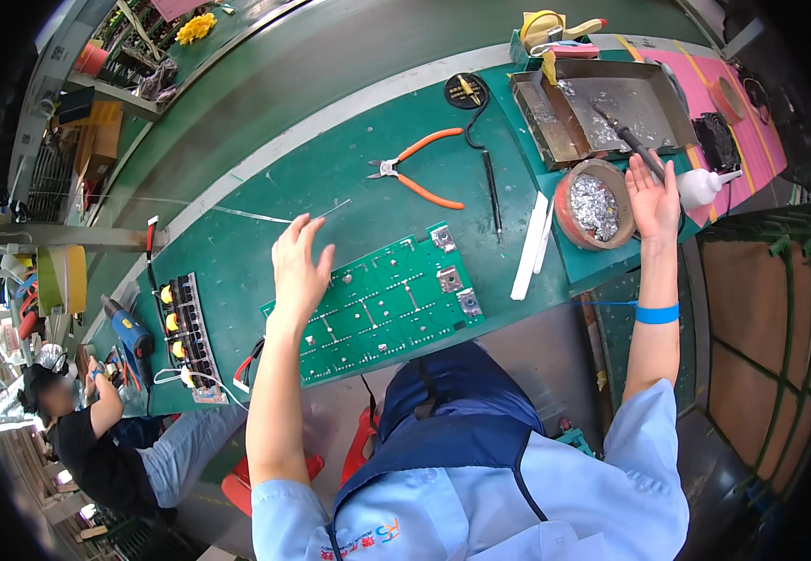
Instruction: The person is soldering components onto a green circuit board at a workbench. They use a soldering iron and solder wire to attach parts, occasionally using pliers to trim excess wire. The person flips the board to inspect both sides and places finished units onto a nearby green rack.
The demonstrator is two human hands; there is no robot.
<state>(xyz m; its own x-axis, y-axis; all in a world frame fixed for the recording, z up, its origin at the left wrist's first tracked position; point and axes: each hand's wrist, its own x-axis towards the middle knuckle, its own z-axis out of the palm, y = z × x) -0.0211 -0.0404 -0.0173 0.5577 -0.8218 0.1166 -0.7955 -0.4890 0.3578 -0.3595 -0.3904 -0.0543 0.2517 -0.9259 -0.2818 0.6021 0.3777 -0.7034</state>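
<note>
My left hand [299,266] is over the far left edge of a green circuit board [377,304]. A thin silvery solder wire [246,215] runs in from the left to its fingertips, and the free end sticks out on their right. The thumb stands apart from the fingers. At the right, my right hand [655,201] is turned palm up, its fingers about the dark handle of a soldering iron [634,142]. The iron's tip points far left over a metal tray [545,126]. Beside this hand stands a round bowl [574,224] of silvery scraps.
Orange-handled cutters [419,170], a black pen-like tool [491,196] and white strips [529,257] lie beyond the board. A white bottle [702,187] stands far right. Left are a component strip [186,332] and a blue heat gun [128,325]. Another person [97,449] sits at left.
</note>
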